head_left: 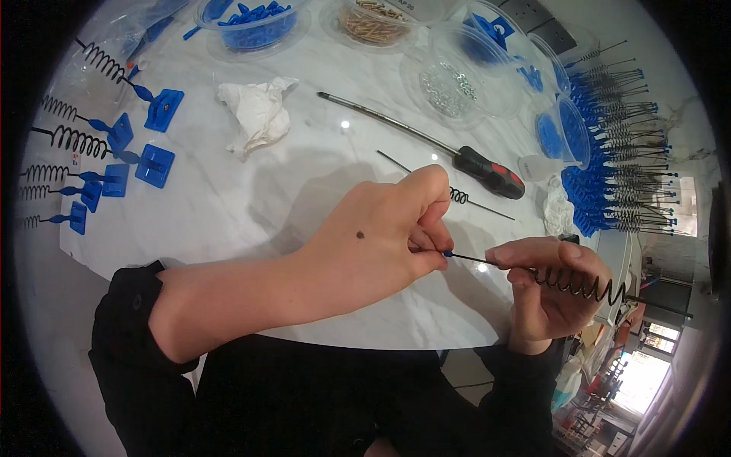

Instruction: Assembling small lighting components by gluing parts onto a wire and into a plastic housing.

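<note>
My right hand point(560, 286) is closed round a black wire rod with a coiled spring section point(582, 283), held level just over the table's near right edge. The rod's straight end runs left to my left hand point(388, 221), whose thumb and fingers pinch a small blue cap point(448, 254) at that end. Most of the cap is covered by the fingertips. Beyond my left hand a second coiled wire rod point(487, 206) lies on the table, partly hidden behind the knuckles. Farther off rests a long screwdriver point(487, 170) with a black and red handle.
On the white marbled table point(198, 206) lies a crumpled tissue point(257, 114). Tubs at the back hold blue parts point(255, 27), brass-coloured pieces point(373, 23) and small silvery parts point(449, 85). Blue-based spring pieces point(156, 165) line the left edge; many more point(609, 152) crowd the right.
</note>
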Demonstrator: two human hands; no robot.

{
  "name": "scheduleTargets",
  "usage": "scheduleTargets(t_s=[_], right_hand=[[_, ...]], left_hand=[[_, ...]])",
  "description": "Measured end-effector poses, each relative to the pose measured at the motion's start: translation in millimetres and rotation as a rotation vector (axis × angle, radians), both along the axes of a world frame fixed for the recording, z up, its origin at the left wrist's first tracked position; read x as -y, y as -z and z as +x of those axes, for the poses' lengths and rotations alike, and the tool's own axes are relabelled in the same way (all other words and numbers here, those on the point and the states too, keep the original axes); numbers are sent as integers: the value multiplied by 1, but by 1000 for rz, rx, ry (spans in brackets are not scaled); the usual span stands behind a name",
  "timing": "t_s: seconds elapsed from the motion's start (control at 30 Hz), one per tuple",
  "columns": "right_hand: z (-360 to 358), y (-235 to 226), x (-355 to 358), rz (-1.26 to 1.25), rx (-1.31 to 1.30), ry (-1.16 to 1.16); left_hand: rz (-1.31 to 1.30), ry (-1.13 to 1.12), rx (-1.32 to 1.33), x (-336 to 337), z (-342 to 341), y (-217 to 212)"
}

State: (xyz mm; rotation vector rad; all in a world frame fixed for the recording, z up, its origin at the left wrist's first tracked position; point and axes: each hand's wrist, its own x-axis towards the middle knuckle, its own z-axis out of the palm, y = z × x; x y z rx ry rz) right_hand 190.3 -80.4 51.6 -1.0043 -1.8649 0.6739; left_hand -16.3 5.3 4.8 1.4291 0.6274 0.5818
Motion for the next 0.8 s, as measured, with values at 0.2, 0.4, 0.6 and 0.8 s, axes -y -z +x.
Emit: scheduleTargets(t_s=[0.2,0.4,0.6,0.8], right_hand=[[3,6,3,23,-48,52],[0,13,-3,89,20,29],[0,28,-11,169,78,192],[-1,31,-10,160,144,112]], left_hand=[[34,-37,-6,1,1,3],[202,-121,-142,-7,-17,-25],[592,-500,-199,-11,-50,-51],[911,-797,-517,-6,-87,-28]])
